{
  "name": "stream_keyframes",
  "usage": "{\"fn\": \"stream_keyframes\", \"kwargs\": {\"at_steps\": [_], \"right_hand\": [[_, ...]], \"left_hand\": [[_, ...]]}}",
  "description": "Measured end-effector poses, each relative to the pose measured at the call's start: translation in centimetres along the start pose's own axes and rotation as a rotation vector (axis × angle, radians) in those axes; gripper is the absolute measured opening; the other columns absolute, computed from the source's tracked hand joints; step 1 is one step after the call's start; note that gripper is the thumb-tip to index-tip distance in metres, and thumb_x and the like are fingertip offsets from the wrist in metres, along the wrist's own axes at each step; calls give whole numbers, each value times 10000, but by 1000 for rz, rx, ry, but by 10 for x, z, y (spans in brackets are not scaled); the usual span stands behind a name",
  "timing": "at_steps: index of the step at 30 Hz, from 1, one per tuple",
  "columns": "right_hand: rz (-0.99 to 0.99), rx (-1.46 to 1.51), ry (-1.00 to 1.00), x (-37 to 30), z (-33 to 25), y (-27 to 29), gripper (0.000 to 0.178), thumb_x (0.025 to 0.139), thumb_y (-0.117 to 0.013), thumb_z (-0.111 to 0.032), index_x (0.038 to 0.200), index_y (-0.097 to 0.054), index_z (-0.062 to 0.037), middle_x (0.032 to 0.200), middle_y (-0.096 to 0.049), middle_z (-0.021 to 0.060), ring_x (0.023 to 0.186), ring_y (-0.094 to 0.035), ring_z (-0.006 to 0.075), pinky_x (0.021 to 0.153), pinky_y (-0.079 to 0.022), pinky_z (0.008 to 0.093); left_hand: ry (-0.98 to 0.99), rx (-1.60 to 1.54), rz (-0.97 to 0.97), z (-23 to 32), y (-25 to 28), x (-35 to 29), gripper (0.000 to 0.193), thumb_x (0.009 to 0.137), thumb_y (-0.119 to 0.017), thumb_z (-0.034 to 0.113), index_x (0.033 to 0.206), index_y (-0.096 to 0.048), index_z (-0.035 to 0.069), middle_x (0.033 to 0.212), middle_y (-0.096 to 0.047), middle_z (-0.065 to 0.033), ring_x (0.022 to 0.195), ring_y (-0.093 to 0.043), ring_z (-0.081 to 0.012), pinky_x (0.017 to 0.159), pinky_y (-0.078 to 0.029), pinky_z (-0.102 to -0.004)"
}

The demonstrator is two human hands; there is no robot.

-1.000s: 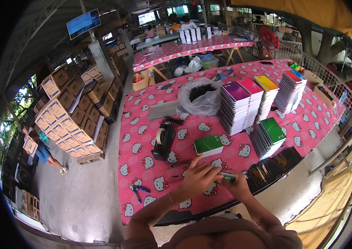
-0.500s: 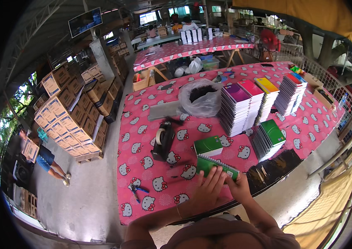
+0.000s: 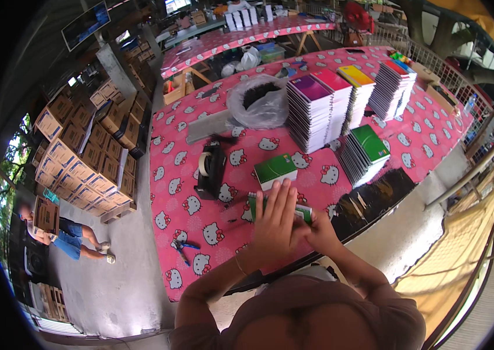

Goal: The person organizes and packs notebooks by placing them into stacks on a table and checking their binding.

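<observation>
Near the front edge of the table, a green spiral notebook (image 3: 304, 213) lies under my two hands, much of its cover hidden. My left hand (image 3: 276, 217) rests over it, fingers stretched out and held side by side. At the notebook's right end my right hand (image 3: 321, 234) grips it, thumb toward the left hand. Just beyond is a small stack of green notebooks (image 3: 275, 170). A taller stack of green spiral notebooks (image 3: 367, 153) stands to the right. A black tape dispenser (image 3: 212, 175) sits to the left.
Tall notebook stacks (image 3: 320, 116) stand farther back beside a plastic bag (image 3: 256, 105) of black things. Blue-handled pliers (image 3: 184, 251) lie at the front left. Stacked cartons (image 3: 83, 169) fill the left side, where a person (image 3: 63, 230) carries a box. A bare black patch (image 3: 375, 195) marks the table's front right.
My left hand has slid forward over the notebook, its fingers now reaching the far edge. My right hand keeps its hold. The view has shifted, and the person with the box has turned.
</observation>
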State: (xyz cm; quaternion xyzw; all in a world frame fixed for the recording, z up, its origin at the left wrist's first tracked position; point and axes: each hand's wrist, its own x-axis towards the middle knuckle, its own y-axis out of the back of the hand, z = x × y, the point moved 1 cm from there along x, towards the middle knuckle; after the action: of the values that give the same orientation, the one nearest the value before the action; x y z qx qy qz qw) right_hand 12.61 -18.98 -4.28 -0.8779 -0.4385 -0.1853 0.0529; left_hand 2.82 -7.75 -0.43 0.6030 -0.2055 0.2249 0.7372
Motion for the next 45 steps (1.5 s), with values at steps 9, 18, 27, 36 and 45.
{"fn": "stream_keyframes", "kwargs": {"at_steps": [9, 18, 27, 36, 45], "right_hand": [[-77, -69, -47, -7, 18, 17, 265, 965, -639, -134, 1202, -656, -16, 718, -625, 11, 639, -522, 35, 569, -445, 239], [62, -93, 35, -7, 4, 13, 161, 932, -600, -30, 1080, -656, 1, 758, -656, 46, 685, -543, 46, 596, -474, 267], [59, -10, 51, -3, 4, 17, 154, 961, -606, -72, 1099, -642, -14, 773, -663, 45, 702, -556, 55, 628, -486, 277], [60, -18, 51, 5, -19, 69, 281, 945, -663, -115, 1186, -633, 27, 916, -691, 68, 846, -647, 131, 786, -544, 333], [-116, -212, 8, 23, -29, 155, 72, 835, -664, 10, 903, -661, 29, 831, -671, 82, 649, -630, 124, 590, -521, 288]], "left_hand": [[-167, -271, -20, -32, 7, 7, 340, 921, -648, 277, 1199, -632, 82, 1118, -688, -65, 1087, -643, -242, 1121, -316, -525], [-129, 47, 143, 2, -28, -24, 824, 984, -302, 628, 1437, -416, -51, 1511, -392, -249, 1423, -349, -401, 1154, -130, -615], [-71, -125, 150, 3, 11, 26, 498, 957, -602, 300, 1347, -534, -1, 1369, -564, -170, 1281, -518, -354, 1120, -277, -518], [-186, -190, 145, -7, -12, 40, 209, 843, -728, 174, 1033, -706, 89, 954, -627, -29, 855, -554, -222, 775, -386, -372], [-265, -263, 82, 17, -46, 83, 251, 803, -760, 154, 1031, -685, 81, 916, -573, -41, 832, -574, -225, 720, -421, -381]]}}
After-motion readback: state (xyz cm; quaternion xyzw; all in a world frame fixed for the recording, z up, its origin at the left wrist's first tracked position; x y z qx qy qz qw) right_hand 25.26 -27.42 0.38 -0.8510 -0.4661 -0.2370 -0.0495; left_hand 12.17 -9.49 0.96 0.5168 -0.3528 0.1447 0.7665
